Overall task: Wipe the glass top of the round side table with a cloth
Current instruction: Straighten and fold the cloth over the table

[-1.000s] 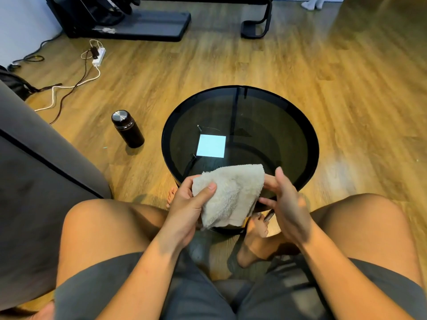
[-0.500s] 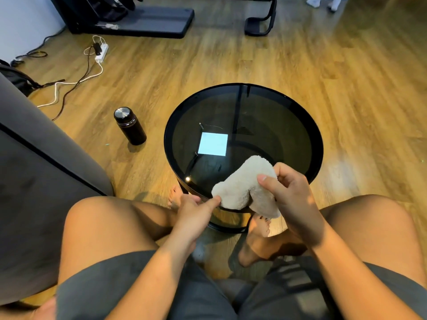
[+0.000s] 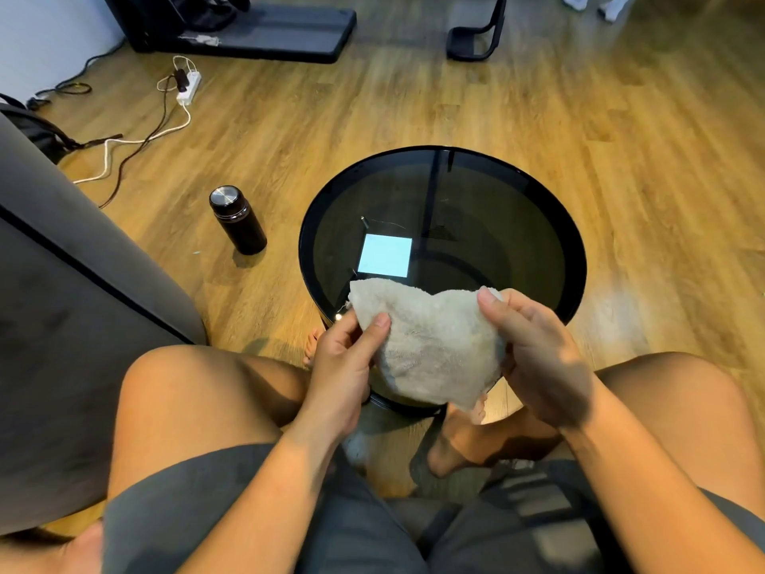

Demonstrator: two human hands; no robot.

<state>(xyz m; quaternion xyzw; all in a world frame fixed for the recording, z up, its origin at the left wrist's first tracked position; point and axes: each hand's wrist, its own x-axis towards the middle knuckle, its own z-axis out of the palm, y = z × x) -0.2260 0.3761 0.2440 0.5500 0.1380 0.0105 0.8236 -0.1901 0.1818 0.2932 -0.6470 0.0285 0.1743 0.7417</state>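
Gripping fluffy cloth (crumpled) over round glass top.

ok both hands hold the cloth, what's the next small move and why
Probably lower the cloth onto the glass top and begin wiping: the left hand and right hand both hold it bunched over its near edge, seemingly not yet flat on the glass.

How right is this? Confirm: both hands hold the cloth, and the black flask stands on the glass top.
Wrong: the head view shows the black flask on the floor left of the table, not on the glass top. The left hand and right hand do hold the cloth.
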